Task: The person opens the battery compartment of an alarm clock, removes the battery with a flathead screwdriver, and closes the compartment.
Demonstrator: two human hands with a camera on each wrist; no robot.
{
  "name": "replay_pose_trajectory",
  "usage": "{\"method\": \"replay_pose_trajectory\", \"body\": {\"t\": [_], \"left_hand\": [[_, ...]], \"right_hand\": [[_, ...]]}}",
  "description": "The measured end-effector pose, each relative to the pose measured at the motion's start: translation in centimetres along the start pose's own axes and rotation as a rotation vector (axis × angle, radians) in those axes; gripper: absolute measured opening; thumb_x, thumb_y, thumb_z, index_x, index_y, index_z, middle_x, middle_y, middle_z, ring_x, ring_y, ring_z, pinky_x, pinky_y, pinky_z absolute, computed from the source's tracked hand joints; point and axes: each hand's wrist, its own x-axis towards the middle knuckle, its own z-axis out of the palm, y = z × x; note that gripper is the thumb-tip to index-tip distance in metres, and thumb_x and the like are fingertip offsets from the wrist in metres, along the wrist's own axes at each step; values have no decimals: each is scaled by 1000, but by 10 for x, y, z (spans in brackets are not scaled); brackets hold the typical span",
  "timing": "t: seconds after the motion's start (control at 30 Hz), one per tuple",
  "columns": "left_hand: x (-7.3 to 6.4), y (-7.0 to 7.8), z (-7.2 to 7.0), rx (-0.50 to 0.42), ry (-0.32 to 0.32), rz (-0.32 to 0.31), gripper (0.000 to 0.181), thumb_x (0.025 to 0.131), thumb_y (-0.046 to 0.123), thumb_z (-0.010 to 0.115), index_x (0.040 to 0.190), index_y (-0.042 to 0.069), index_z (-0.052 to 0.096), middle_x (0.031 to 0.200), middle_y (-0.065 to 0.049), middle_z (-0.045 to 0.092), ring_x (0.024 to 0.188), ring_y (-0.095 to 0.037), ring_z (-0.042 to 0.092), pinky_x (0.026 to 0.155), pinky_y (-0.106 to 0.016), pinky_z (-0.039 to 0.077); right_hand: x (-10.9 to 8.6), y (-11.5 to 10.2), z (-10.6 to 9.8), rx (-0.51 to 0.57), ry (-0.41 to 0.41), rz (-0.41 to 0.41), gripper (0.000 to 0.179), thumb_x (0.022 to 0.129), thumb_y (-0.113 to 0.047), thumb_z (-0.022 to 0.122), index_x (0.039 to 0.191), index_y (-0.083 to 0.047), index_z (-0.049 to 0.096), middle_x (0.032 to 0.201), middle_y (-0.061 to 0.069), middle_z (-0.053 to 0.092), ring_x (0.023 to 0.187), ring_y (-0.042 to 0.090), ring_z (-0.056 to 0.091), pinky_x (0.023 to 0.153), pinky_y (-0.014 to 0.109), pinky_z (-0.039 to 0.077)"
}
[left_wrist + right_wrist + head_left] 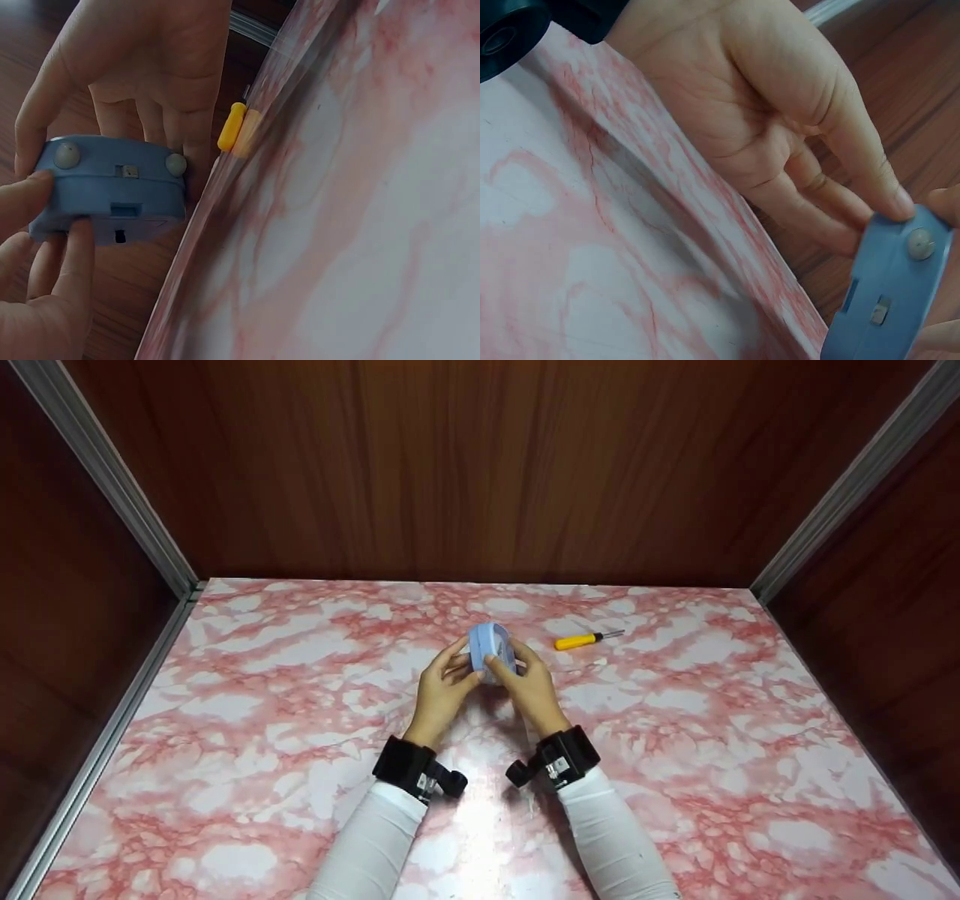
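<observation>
A small light-blue plastic device with rounded ends is held up above the table between both hands. My left hand grips its left side, fingers behind and thumb at the near side. My right hand holds the other side, its thumb pressed on the edge. In the left wrist view, the device's underside shows two pale round feet, a small slot and a black switch. The right wrist view shows one round foot close to the right thumb. The device's exact kind is unclear.
A yellow-handled screwdriver lies right of the hands, its shaft pointing right. The table has a red-and-white marbled top. Dark wood panels with metal edge strips stand at the back and sides.
</observation>
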Motion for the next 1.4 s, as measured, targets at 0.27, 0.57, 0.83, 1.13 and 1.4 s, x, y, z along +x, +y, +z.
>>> {"method": "replay_pose_trajectory", "body": {"t": [0.27, 0.57, 0.83, 1.13, 1.4], "left_hand": [[1, 2, 0, -59, 0, 25, 53, 95, -2, 68, 144, -7, 50, 131, -27, 58, 124, -38, 58, 103, -32, 52], [1, 3, -1, -44, 121, 31, 37, 96, 1, 68, 131, -9, 61, 131, -26, 61, 122, -37, 60, 104, -34, 52], [3, 5, -6, -47, 184, -17, 42, 97, 2, 66, 136, -10, 56, 138, -26, 57, 134, -41, 49, 114, -41, 43], [4, 6, -9, -25, 67, 3, 44, 105, 11, 56, 146, -3, 50, 147, -20, 53, 136, -30, 50, 117, -37, 38], [4, 7, -12, -88, 19, -56, 45, 107, 18, 53, 150, 3, 48, 152, -16, 49, 137, -25, 48, 115, -37, 38]], "right_hand": [[-1, 0, 3, 113, -9, 47, 64, 97, -40, 66, 146, -1, 51, 133, 17, 61, 115, 30, 63, 90, 39, 58], [-1, 0, 0, 259, -62, 110, 52, 105, -45, 51, 130, -2, 65, 115, 17, 67, 93, 21, 64, 79, 34, 55], [-1, -2, -2, 280, -121, 179, 58, 107, -44, 37, 132, 1, 64, 124, 20, 68, 109, 24, 63, 96, 37, 53], [2, 4, 0, 447, -311, 216, 68, 104, -58, 37, 148, -7, 50, 133, 18, 58, 117, 28, 56, 99, 43, 51], [-1, -1, -1, 508, -396, 327, 63, 105, -52, 27, 140, -5, 51, 112, 14, 60, 99, 24, 59, 79, 34, 56]]}}
